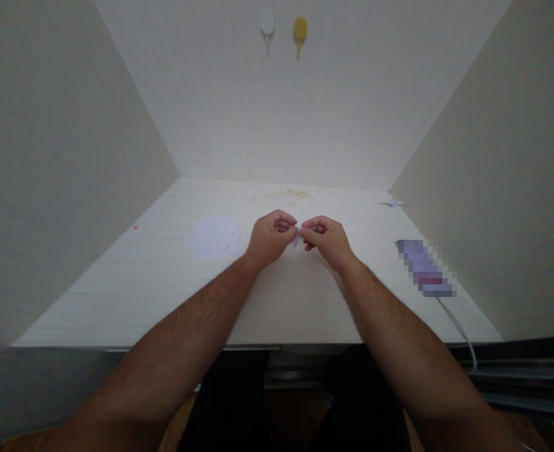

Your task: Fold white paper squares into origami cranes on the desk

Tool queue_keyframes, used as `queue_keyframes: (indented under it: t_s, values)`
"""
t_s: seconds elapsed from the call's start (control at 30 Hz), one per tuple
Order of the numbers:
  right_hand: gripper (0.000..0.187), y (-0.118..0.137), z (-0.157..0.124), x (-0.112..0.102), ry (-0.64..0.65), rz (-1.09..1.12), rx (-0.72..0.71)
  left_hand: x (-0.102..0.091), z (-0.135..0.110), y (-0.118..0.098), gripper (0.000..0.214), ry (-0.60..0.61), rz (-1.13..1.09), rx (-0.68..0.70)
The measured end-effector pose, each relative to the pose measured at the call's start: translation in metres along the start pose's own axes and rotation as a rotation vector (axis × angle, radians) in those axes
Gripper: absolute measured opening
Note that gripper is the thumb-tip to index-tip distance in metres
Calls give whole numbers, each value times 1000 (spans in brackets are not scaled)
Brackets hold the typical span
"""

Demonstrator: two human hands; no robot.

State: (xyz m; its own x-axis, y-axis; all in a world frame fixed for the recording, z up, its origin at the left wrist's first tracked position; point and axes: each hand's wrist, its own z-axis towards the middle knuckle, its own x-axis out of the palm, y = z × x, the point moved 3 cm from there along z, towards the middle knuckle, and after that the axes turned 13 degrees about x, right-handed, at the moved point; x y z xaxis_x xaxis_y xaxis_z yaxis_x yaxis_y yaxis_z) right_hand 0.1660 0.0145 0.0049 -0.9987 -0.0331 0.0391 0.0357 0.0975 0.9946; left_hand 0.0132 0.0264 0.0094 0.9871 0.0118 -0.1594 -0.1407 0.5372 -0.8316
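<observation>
Just above the middle of the white table (286,307), both my hands pinch one small folded piece of white paper (297,239). My left hand (273,236) is closed on its left side, thumb against fingers. From the right, my right hand (324,238) grips it with thumb and index finger, the other fingers curled. Most of the paper is hidden behind the fingertips, so its exact folded shape cannot be made out. To the left of my left hand lies a loose stack of white paper sheets (214,235).
A small folded paper crane (393,203) sits at the back right corner. At the right edge lies a blurred-out phone (425,269) with a white cable (458,326) hanging over the front edge. Walls close off three sides. White (266,24) and yellow (300,29) hooks are on the back wall.
</observation>
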Motion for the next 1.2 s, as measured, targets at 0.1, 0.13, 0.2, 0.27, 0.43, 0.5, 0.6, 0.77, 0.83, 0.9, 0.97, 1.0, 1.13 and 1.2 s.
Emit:
queue_keyframes:
  t_s: [0.1, 0.13, 0.2, 0.27, 0.43, 0.5, 0.6, 0.77, 0.83, 0.9, 0.97, 1.0, 1.13, 1.2]
  values:
    - [22, -1, 1, -1, 0, -34, -8, -1, 0, 1, 13, 5, -45, -49]
    - [22, -2, 1, -2, 1, -36, -13, -1, 0, 1, 13, 15, -74, -78]
    - [22, -2, 1, -2, 10, -35, -20, 0, -1, 1, 12, 52, -121, -137]
    - [22, -2, 1, -1, 21, -37, -23, 1, -1, 1, 10, 108, -118, -166]
    - [26, -4, 1, -1, 46, -83, -34, 0, -1, 2, 9, 219, -27, -171]
    - [28, -6, 2, -3, 64, -108, -34, -1, -1, 4, 9, 283, -55, -192]
    - [29, -7, 3, -5, 122, -148, -15, -2, -2, 5, 9, 390, -113, -230]
    - [24, -6, 0, -6, 206, -253, -3, -3, -4, 1, 9, 513, -115, -290]
    - [24, -5, -1, -5, 225, -265, 5, -2, -4, 2, 9, 522, -116, -303]
    - [24, -4, -1, -4, 190, -230, 7, -1, -3, 3, 9, 453, -134, -301]
    - [24, -4, -1, -4, 145, -179, 9, 0, -3, 6, 9, 328, -177, -304]
    - [24, -4, 0, -3, 131, -159, 10, 1, -3, 7, 9, 265, -206, -311]
    - [23, -6, 1, -2, 110, -147, 22, 3, -4, 11, 10, 90, -277, -321]
    - [23, -6, 1, -1, 101, -185, 12, 3, -4, 11, 11, 18, -295, -310]
